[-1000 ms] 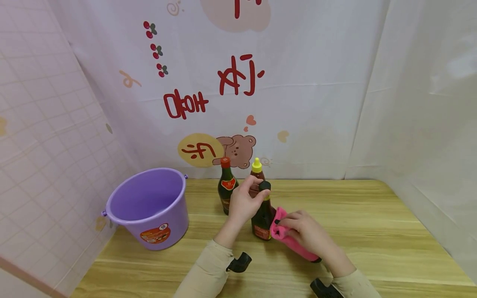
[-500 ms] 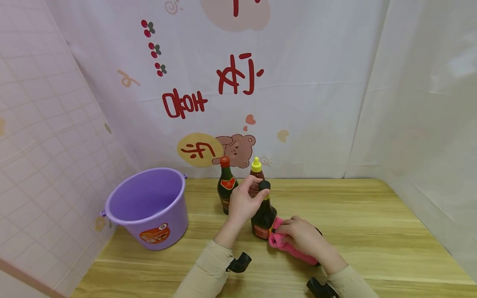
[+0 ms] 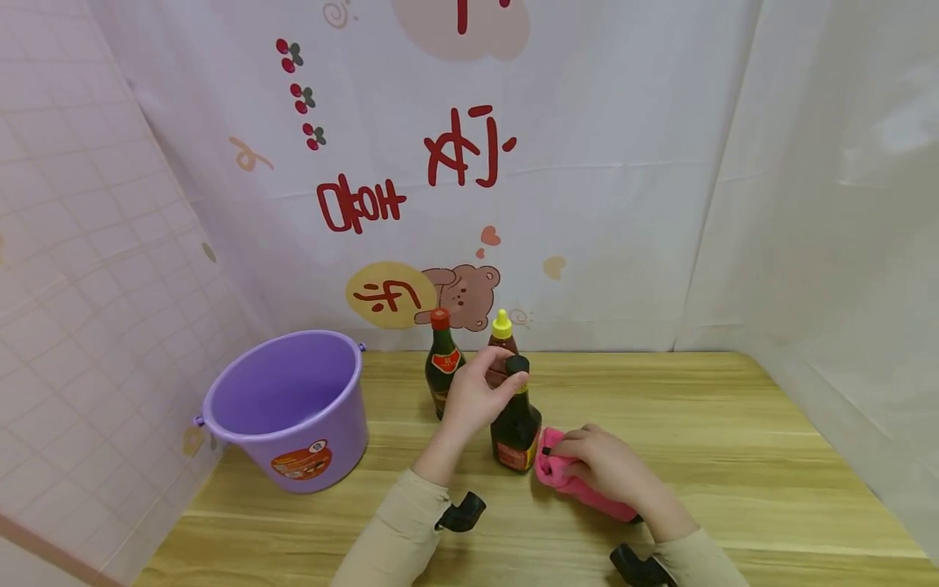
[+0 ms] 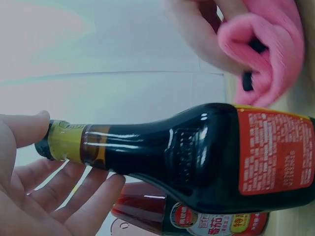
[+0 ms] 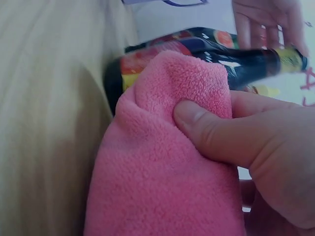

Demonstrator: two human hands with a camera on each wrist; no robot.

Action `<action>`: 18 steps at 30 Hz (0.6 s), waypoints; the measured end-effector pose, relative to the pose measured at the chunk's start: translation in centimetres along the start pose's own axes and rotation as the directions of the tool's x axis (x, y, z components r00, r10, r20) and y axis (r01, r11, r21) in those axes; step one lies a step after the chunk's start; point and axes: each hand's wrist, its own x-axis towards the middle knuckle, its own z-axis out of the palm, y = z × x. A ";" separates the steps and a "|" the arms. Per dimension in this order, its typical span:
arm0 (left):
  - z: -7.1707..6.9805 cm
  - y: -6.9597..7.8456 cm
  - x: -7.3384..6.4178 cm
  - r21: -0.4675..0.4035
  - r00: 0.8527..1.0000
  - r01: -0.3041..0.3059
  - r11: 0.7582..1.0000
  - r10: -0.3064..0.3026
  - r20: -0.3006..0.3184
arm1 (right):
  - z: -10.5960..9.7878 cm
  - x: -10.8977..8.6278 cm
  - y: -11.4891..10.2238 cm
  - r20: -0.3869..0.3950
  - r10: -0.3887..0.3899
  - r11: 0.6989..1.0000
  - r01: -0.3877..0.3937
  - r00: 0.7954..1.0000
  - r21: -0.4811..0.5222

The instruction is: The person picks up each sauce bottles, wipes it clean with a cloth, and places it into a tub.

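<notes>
My left hand (image 3: 475, 393) pinches the black-capped top of a dark soy sauce bottle (image 3: 516, 436), which stands upright on the table. In the left wrist view, the thumb lies at the cap and the fingers are behind the neck of the bottle (image 4: 197, 157). A folded pink cloth (image 3: 579, 485) is held by my right hand (image 3: 605, 465), low beside the bottle's right side. From the right wrist view, the thumb presses on the fuzzy cloth (image 5: 162, 162), and its far end overlaps the bottle's lower part. Whether cloth and bottle touch I cannot tell.
Behind the held bottle stand a red-capped green bottle (image 3: 443, 363) and a yellow-capped ketchup bottle (image 3: 502, 333). A purple bucket (image 3: 333, 440) is at the left of the wooden table (image 3: 734, 456). White printed sheeting (image 3: 609, 204) hangs behind.
The right hand and the pink cloth have moved down by the bottle's side, then slightly right, away from it. My left hand keeps its hold on the bottle's top.
</notes>
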 end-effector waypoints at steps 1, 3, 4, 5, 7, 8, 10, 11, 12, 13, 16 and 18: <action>-0.2 0.1 0.0 0.004 1.000 0.003 1.000 -0.003 0.014 | -0.2 -0.1 0.2 -0.018 -0.015 1.000 0.015 1.000 0.002; -0.5 0.2 0.1 0.006 0.999 0.006 1.000 -0.006 0.041 | -0.8 -0.4 0.5 -0.050 -0.035 0.999 0.035 0.998 -0.004; -0.6 0.3 0.1 0.005 0.999 0.005 1.000 -0.005 0.053 | -1.1 -0.6 0.6 -0.069 -0.046 0.999 0.045 0.997 -0.009; -0.7 0.4 0.1 0.002 0.998 0.006 1.000 -0.006 0.064 | -1.4 -0.7 0.8 -0.087 -0.048 0.999 0.047 0.995 -0.013; -0.9 0.5 0.2 -0.001 0.997 0.013 1.000 -0.013 0.082 | -2.1 -1.0 1.1 -0.123 -0.045 0.999 0.042 0.991 -0.020; -0.9 0.5 0.2 -0.002 0.996 0.018 1.000 -0.018 0.090 | -2.4 -1.1 1.2 -0.139 -0.036 0.999 0.033 0.990 -0.021; -1.0 0.5 0.3 -0.001 0.994 0.027 1.000 -0.027 0.103 | -3.0 -1.3 1.4 -0.171 -0.013 1.000 0.010 0.985 -0.022; -1.0 0.5 0.3 0.002 0.994 0.032 0.999 -0.032 0.108 | -3.3 -1.5 1.5 -0.186 -0.004 1.000 -0.001 0.983 -0.024; -1.0 0.5 0.3 0.005 0.993 0.035 0.999 -0.036 0.110 | -3.5 -1.6 1.6 -0.202 0.004 1.000 -0.009 0.979 -0.026; -1.1 0.6 0.4 0.007 0.993 0.036 0.999 -0.036 0.112 | -3.8 -1.7 1.8 -0.218 0.007 0.999 -0.014 0.976 -0.031; -1.2 0.6 0.5 0.015 0.993 0.029 0.999 -0.031 0.118 | -4.5 -2.0 2.2 -0.261 0.004 0.999 -0.014 0.965 -0.037; -1.2 0.6 0.6 0.019 0.992 0.016 1.000 -0.019 0.121 | -5.0 -2.0 2.5 -0.291 -0.002 0.999 -0.013 0.957 -0.047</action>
